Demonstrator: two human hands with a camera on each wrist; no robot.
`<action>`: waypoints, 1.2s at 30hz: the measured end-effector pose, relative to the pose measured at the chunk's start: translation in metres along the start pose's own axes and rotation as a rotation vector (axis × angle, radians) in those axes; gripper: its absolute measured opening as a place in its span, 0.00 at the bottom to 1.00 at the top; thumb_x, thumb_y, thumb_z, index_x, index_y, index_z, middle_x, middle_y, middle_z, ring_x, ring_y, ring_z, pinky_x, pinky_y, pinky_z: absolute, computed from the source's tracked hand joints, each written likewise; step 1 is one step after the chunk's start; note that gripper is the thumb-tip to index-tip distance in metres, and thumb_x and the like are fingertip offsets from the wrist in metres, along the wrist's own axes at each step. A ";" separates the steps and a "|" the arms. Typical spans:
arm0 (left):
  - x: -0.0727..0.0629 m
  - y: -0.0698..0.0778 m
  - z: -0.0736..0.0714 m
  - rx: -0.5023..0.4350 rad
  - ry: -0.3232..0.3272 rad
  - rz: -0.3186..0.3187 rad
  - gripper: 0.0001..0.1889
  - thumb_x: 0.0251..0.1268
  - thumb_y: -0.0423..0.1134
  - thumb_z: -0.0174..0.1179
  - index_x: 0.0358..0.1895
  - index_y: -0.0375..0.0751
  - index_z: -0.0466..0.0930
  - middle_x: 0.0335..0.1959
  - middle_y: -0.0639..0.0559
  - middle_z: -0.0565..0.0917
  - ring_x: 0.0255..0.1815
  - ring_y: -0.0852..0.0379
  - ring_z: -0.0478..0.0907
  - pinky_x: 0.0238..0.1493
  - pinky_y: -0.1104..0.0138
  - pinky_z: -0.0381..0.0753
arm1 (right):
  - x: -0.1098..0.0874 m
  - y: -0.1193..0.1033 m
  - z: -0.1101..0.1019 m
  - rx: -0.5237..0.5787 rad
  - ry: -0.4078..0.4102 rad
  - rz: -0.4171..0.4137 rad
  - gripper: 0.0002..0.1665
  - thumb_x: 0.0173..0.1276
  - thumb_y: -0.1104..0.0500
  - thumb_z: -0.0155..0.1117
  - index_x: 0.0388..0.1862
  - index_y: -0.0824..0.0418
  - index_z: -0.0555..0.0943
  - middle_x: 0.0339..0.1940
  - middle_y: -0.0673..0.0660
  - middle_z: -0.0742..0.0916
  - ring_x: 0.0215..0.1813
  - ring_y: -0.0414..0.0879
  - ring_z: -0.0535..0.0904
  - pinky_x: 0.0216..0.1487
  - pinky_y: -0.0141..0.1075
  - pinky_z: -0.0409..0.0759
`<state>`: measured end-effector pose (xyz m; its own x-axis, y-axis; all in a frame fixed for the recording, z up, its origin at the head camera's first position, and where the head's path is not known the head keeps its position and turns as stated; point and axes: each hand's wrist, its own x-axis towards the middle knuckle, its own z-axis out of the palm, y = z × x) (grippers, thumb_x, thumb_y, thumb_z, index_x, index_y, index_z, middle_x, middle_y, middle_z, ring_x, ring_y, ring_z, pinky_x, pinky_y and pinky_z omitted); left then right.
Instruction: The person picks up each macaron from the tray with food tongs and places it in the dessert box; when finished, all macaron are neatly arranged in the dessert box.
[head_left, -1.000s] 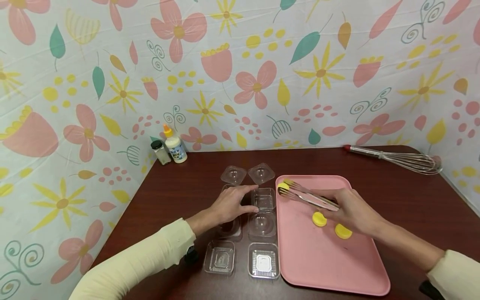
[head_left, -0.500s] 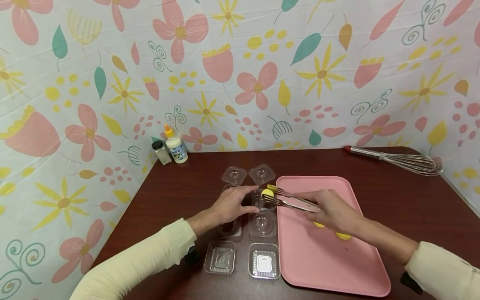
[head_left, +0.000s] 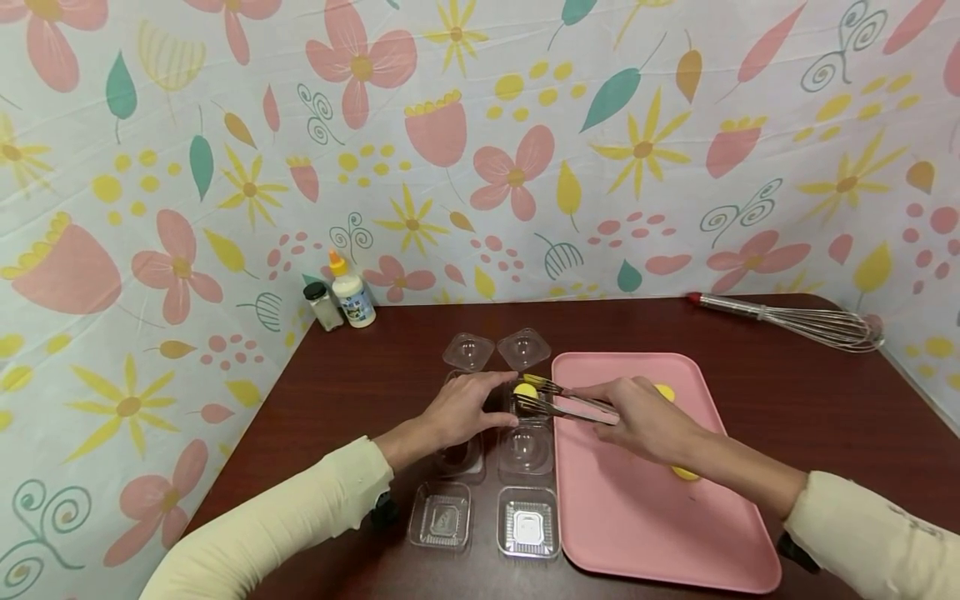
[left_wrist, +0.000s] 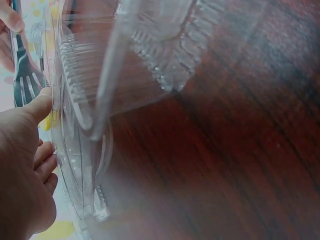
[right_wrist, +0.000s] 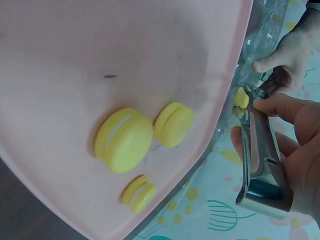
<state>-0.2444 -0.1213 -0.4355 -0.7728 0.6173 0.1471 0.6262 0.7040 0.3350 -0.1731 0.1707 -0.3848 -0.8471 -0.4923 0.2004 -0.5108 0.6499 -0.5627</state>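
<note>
My right hand (head_left: pixel 651 421) grips metal tongs (head_left: pixel 581 408) with fork-shaped ends. Between the tong tips sits a yellow macaron (head_left: pixel 526 391), at a small clear plastic box (head_left: pixel 516 410); whether it touches the bottom cannot be seen. Thumb and index finger of my left hand (head_left: pixel 468 408) span that box from its left, at its near and far edges. In the right wrist view, three yellow macarons, among them a larger one (right_wrist: pixel 125 140), rest on the pink tray (head_left: pixel 637 533). The right hand partly hides them in the head view.
More clear boxes stand left of the tray, including a near one (head_left: pixel 527 523) and another (head_left: pixel 440 517). Domed lids (head_left: pixel 523 348) lie behind. A whisk (head_left: pixel 795 318) lies at the back right; a glue bottle (head_left: pixel 352 292) and a jar (head_left: pixel 323 306) stand back left.
My right hand has carried the macaron in the tongs leftward, from the tray's far left corner to the clear box. My left hand has stayed in place.
</note>
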 end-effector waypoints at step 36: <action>0.000 0.000 0.000 0.024 0.001 0.007 0.38 0.65 0.57 0.75 0.75 0.47 0.76 0.69 0.51 0.82 0.68 0.51 0.80 0.65 0.52 0.81 | 0.003 -0.005 -0.007 -0.048 -0.020 0.039 0.36 0.53 0.71 0.76 0.65 0.64 0.86 0.38 0.50 0.91 0.27 0.39 0.76 0.28 0.34 0.76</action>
<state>-0.2448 -0.1213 -0.4355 -0.7686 0.6218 0.1503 0.6337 0.7081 0.3115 -0.1742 0.1701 -0.3753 -0.8635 -0.4773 0.1630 -0.4846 0.6954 -0.5306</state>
